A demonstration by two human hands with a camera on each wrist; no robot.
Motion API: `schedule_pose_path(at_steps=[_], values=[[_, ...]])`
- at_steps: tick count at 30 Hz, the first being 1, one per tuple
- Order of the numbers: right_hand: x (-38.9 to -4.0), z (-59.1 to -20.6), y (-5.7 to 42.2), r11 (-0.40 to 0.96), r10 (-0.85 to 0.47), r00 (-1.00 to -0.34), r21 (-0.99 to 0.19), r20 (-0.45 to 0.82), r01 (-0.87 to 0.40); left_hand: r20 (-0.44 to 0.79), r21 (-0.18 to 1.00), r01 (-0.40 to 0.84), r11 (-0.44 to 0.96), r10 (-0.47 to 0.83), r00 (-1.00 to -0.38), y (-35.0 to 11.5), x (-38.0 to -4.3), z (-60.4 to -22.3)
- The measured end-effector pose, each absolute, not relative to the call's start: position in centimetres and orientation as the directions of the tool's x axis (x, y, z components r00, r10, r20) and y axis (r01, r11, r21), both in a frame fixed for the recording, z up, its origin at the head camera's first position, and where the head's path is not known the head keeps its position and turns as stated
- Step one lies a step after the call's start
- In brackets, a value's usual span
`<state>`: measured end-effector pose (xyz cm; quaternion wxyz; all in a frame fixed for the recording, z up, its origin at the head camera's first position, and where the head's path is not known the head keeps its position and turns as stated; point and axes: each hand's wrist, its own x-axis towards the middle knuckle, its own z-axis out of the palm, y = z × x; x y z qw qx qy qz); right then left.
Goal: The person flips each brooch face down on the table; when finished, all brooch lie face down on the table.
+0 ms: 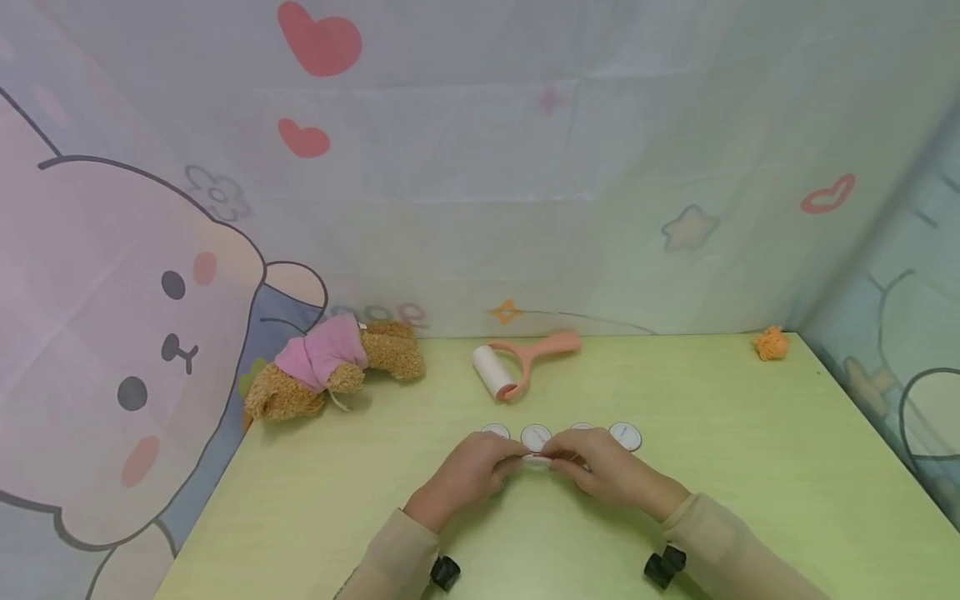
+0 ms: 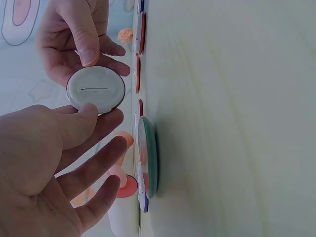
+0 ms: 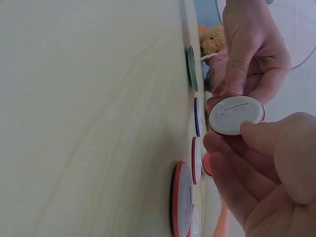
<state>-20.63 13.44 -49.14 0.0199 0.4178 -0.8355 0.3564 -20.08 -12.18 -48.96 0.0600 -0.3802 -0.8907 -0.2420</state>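
Observation:
Both hands pinch one round pin-back button badge point(image 1: 537, 461) by its edges. Its white back with a thin metal pin faces up, and a red rim shows in the right wrist view. My left hand point(image 1: 472, 471) grips the left side, thumb on the back face. On the opposite side, my right hand point(image 1: 609, 468) holds it with thumb and fingers. Just beyond the hands lie several more badges, among them one point(image 1: 536, 437) lying white back up and another point(image 1: 625, 436) at the right end. A green-rimmed badge point(image 2: 152, 158) lies near the left hand, hidden by it in the head view.
Behind the badges lies an orange-handled lint roller point(image 1: 495, 373) with a white roll. A brown teddy bear in a pink top point(image 1: 326, 354) lies at the back left. A small orange fuzzy ball point(image 1: 771, 343) sits at the far right corner. A printed curtain point(image 1: 480, 167) hangs behind the table.

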Motion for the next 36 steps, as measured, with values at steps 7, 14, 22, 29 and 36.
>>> schedule_pose_path(at_steps=[7, 14, 22, 29, 36], values=[[-20.52, -49.04, 13.39, 0.411, -0.670, -0.676, -0.606, 0.306, -0.681, 0.290, 0.410, 0.696, 0.590, 0.639, -0.713, -12.01, -19.97, -48.86], [-20.54, -49.13, 13.21, 0.425, -0.640, -0.673, -0.559, 0.371, -0.712, 0.320, 0.442, 0.697, 0.564, 0.627, -0.710, -11.80, -19.85, -48.63], [-20.47, -48.91, 13.03, 0.412, -0.616, -0.716, -0.641, 0.328, -0.648, 0.416, 0.492, 0.731, 0.473, 0.610, -0.675, -11.69, -19.77, -48.57], [-20.38, -48.93, 13.07, 0.401, -0.611, -0.736, -0.688, 0.291, -0.605, 0.470, 0.548, 0.747, 0.376, 0.600, -0.647, -11.59, -19.68, -48.63], [-20.06, -48.75, 13.07, 0.372, -0.596, -0.749, -0.728, 0.289, -0.576, 0.448, 0.558, 0.736, 0.383, 0.608, -0.656, -11.53, -19.48, -48.54]])
